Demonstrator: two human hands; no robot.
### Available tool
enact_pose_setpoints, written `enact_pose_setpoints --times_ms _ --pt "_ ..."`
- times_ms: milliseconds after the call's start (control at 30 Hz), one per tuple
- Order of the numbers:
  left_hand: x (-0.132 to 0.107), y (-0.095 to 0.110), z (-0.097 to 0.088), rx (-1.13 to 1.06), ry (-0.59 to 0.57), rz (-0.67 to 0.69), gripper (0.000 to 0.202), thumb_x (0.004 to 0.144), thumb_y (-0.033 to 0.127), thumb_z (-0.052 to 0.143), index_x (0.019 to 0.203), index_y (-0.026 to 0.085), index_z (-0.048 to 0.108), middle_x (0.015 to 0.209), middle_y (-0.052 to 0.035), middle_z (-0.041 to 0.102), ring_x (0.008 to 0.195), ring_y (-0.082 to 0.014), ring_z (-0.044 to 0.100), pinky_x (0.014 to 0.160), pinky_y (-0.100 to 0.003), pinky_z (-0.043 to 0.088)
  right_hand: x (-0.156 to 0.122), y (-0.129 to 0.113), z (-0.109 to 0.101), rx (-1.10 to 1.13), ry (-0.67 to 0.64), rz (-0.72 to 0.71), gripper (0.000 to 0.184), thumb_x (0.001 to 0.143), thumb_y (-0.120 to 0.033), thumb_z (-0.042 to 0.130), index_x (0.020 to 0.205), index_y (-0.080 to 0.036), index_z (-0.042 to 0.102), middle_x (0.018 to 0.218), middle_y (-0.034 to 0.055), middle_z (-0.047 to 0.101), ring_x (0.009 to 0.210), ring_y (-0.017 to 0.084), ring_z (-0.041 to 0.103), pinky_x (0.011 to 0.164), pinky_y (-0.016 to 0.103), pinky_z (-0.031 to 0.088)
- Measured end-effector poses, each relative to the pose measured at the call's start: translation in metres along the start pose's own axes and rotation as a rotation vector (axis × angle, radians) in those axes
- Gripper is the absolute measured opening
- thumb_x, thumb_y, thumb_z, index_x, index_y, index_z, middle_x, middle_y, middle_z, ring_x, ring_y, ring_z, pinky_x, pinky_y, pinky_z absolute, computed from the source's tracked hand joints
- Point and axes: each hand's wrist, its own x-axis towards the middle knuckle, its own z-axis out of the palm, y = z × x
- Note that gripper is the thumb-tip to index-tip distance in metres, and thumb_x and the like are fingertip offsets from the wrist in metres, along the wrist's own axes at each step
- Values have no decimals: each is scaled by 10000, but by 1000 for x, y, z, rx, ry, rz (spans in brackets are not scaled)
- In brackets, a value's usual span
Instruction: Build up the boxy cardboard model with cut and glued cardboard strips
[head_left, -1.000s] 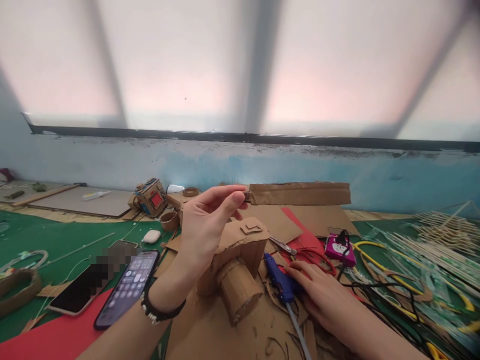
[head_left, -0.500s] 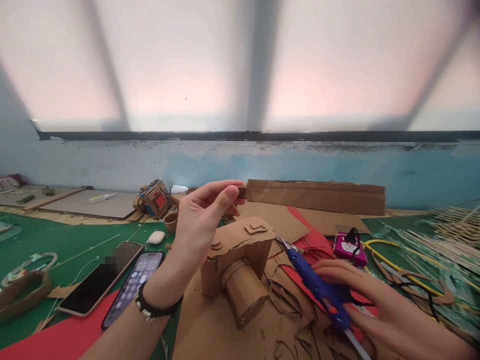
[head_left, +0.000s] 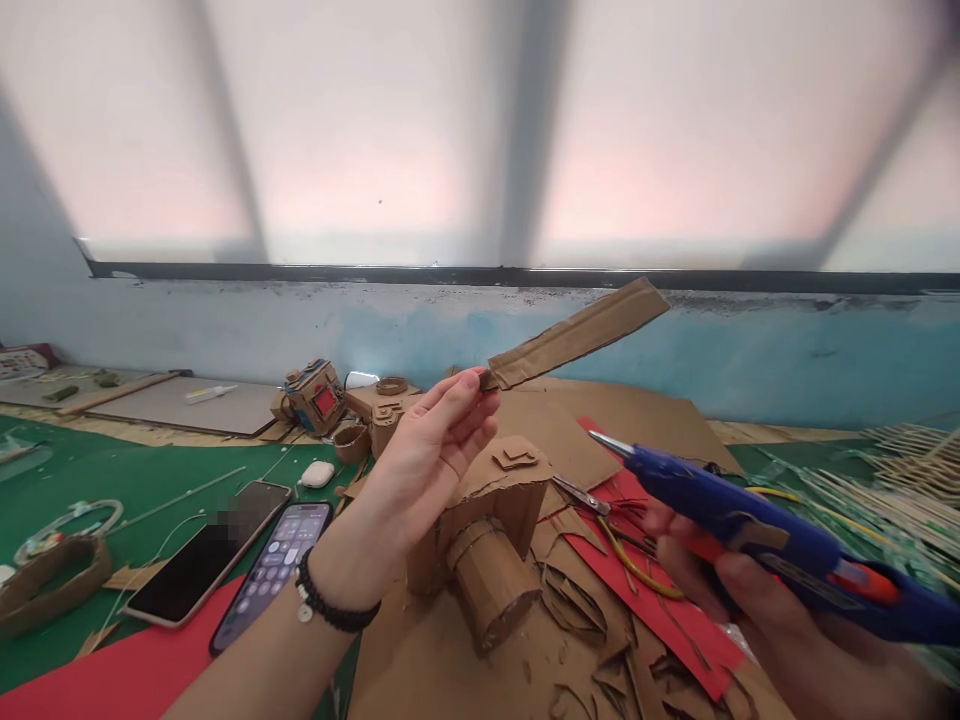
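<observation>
My left hand [head_left: 450, 430] pinches one end of a long cardboard strip [head_left: 581, 335], which slants up to the right in front of the wall. Gripped in my right hand [head_left: 780, 620] is a blue hot glue gun [head_left: 750, 530], its metal nozzle pointing left towards the strip but apart from it. Beneath my left hand stands a cardboard camera model [head_left: 495, 500] with a cylindrical lens tube [head_left: 495, 585] at its front; my wrist hides part of it. Scissors [head_left: 581, 493] lie just right of the model.
Cardboard scraps [head_left: 574, 600] and red paper [head_left: 637, 600] lie right of the model. Two phones [head_left: 202, 555] and a white earbud case [head_left: 316, 474] are at left. Another cardboard camera [head_left: 311, 395] stands behind. Wooden sticks [head_left: 900, 485] are piled at far right.
My right hand has lifted the glue gun from low on the table and turned its nozzle left. My left hand has tilted the cardboard strip upward at its far end.
</observation>
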Motion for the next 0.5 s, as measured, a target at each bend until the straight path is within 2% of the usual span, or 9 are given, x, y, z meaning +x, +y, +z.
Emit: enact_pose_setpoints --times_ms 67,133,200,267,333,400,500 --pt "0 -5 1 -54 -29 -38 141 853 213 958 911 164 839 970 -25 816 931 -142 786 950 -283 637 9 -13 15 4 -12 8 339 977 -505 800 1259 -321 766 949 50 860 740 279 813 573 332 688" --pt "-1 -10 0 -101 -67 -60 142 837 188 963 889 157 834 964 -24 813 922 -144 786 967 -297 649 15 -22 29 8 -21 -3 238 1012 -496 766 1119 -284 785 958 55 827 719 234 772 609 313 670" --pt "-1 -14 0 -124 -98 -76 143 829 176 964 854 149 826 932 -22 802 901 -144 786 952 -296 662 18 -26 41 39 17 -18 221 1047 -492 727 1093 -280 767 908 34 775 698 200 736 620 295 644" --pt "-2 -17 0 -123 -116 -81 136 834 167 956 854 142 824 921 -22 795 888 -142 787 940 -289 672 16 -30 51 152 63 -3 234 1057 -512 714 1047 -280 741 905 15 742 622 160 673 601 293 620" --pt "-3 -19 0 -103 -119 -89 125 857 157 933 938 151 838 943 -23 796 898 -142 791 948 -287 674 11 -31 58 271 102 36 287 1049 -549 722 986 -269 717 953 17 741 587 140 627 611 309 618" --pt "-5 -20 1 -83 -122 -106 139 873 156 921 986 169 841 954 -22 799 910 -144 795 963 -293 675 4 -30 61 309 136 65 311 1042 -575 725 989 -269 713 985 30 757 653 171 672 691 350 652" --pt "-8 -25 2 -61 -148 -136 155 835 179 964 925 170 838 947 -22 800 926 -159 804 970 -297 674 -4 -22 58 189 144 44 327 1071 -610 654 1075 -294 739 1073 62 803 895 269 789 816 419 688"
